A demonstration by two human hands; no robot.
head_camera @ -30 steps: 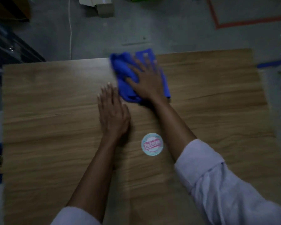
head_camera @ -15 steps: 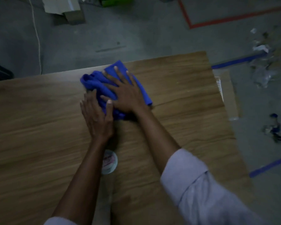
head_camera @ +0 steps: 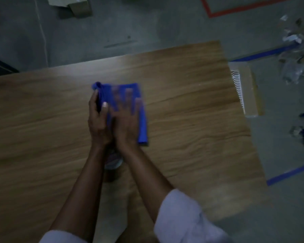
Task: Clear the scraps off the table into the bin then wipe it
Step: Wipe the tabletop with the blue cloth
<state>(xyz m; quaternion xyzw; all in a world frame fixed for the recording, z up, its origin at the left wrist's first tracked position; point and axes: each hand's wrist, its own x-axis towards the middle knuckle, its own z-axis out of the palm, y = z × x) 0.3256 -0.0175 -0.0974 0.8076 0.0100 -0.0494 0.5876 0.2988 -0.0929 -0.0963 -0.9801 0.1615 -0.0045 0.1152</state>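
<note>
A blue cloth (head_camera: pixel 142 127) lies folded on the wooden table (head_camera: pixel 191 106), near its middle. My right hand (head_camera: pixel 126 123) presses flat on the cloth with its fingers spread; it is blurred. My left hand (head_camera: pixel 97 123) sits at the cloth's left edge, thumb on top and fingers curled round the bunched fold. A round white sticker (head_camera: pixel 113 162) on the table shows partly between my two forearms.
Paper and plastic scraps (head_camera: pixel 295 55) lie on the grey floor to the right of the table. A spiral-bound pad (head_camera: pixel 246 90) lies on the floor by the table's right edge. Cardboard pieces (head_camera: pixel 72 6) are on the floor beyond the far edge. Red and blue tape lines mark the floor.
Both hands and the cloth have slid toward me from the far edge. My left hand went from flat on the table to gripping the cloth's left edge.
</note>
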